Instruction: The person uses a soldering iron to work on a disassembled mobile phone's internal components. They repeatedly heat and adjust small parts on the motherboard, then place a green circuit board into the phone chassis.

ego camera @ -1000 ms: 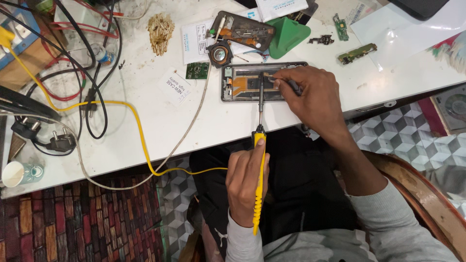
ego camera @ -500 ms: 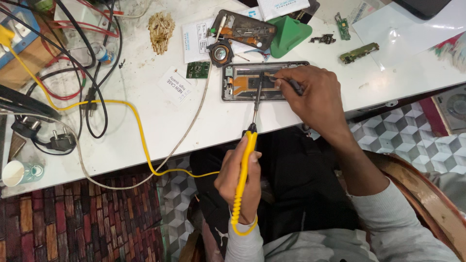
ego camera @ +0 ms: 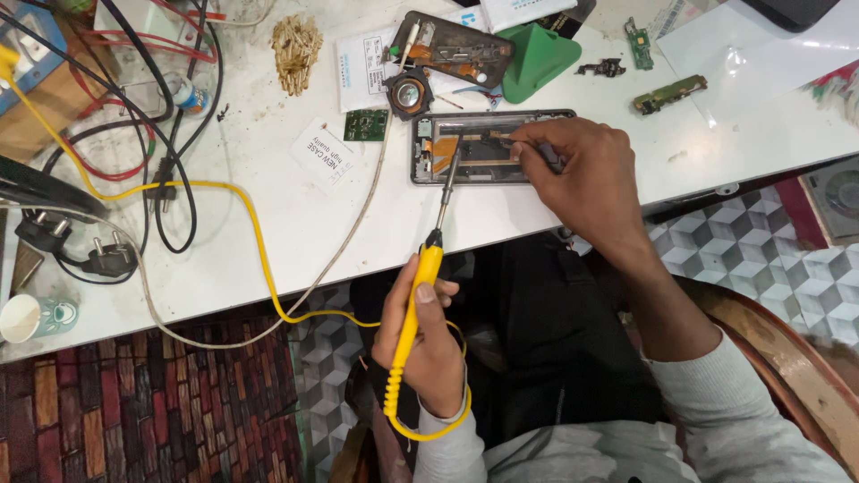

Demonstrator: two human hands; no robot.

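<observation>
Closest to the person's lap, the left hand [ego camera: 428, 344] is wrapped around the yellow handle of a soldering iron [ego camera: 420, 304], fingers curled tight about it and the thumb laid along the top. The iron's long axis runs from the black ribbed end of the handle near the wrist, up and slightly to the right, with the metal shaft pointing away from the body toward the opened phone [ego camera: 488, 148]; the tip sits over the phone's left half, near the orange flex strip inside (whether it actually touches I cannot tell from here). A yellow cord [ego camera: 224, 192] loops out from the back of the handle, under the hand, then climbs over the white table [ego camera: 268, 233] toward the far left corner. Further out, the right hand [ego camera: 582, 174] rests on the right end of the phone, fingers pinched narrow around a thin dark tool whose point reaches into the frame. The phone lies flat near the table's front edge, its long axis running left to right, back cover off and insides showing. Just beyond it to the left sit a small green circuit board [ego camera: 367, 124] and a white printed label [ego camera: 326, 154]; behind it lie a round camera ring [ego camera: 409, 92], a second dark phone shell [ego camera: 456, 49] and a green triangular pick [ego camera: 535, 55]. At the far left, black and red cables [ego camera: 170, 134] tangle beside a black plug [ego camera: 107, 259], and a paper cup [ego camera: 27, 317] stands at the near-left edge.
</observation>
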